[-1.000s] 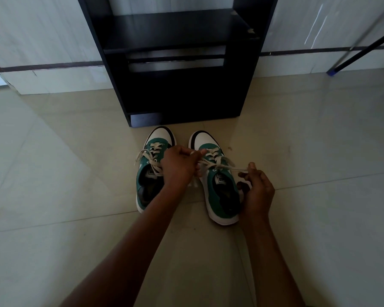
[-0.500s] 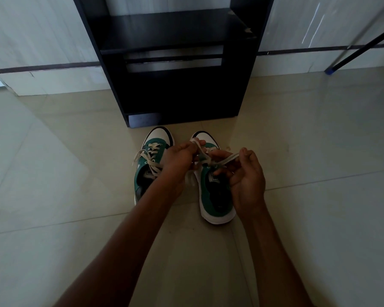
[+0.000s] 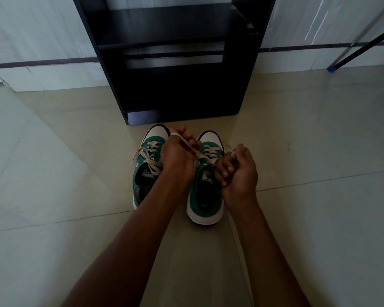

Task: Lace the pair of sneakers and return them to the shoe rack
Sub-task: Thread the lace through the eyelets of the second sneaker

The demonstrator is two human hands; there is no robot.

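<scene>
Both sneakers sit on the floor [image 3: 53, 173] right in front of the black shoe rack [image 3: 177, 89], toes pointing at it, side by side w/ a narrow gap between them. Left sneaker [image 3: 148, 171] is green w/ a white toe cap; its cream lace [image 3: 146, 159] is threaded thru the eyelets, loose ends spilling off toward its outer side. Right sneaker [image 3: 205, 200] is the same colours, heel closest to me, white sole edge showing at the back. My left hand [image 3: 177, 156] hovers over the gap btwn the two shoes, fingers [image 3: 184, 134] curled closed around one end of the right sneaker's lace [image 3: 200, 155], which runs as a taut strand from my knuckles down to the top eyelets. My right hand [image 3: 239, 171] is just beside the right sneaker's outer edge, fingers clenched in a fist on the other lace end; a bit of cream lace peeks out near my thumb. Both forearms reach in from the bottom of the view. Rack's lower shelves are dark, nothing visible on them. Pale wall [image 3: 31, 41] w/ a dark stripe behind the rack; a thin dark leg [image 3: 364, 48] w/ a blue foot stands at the far right.
</scene>
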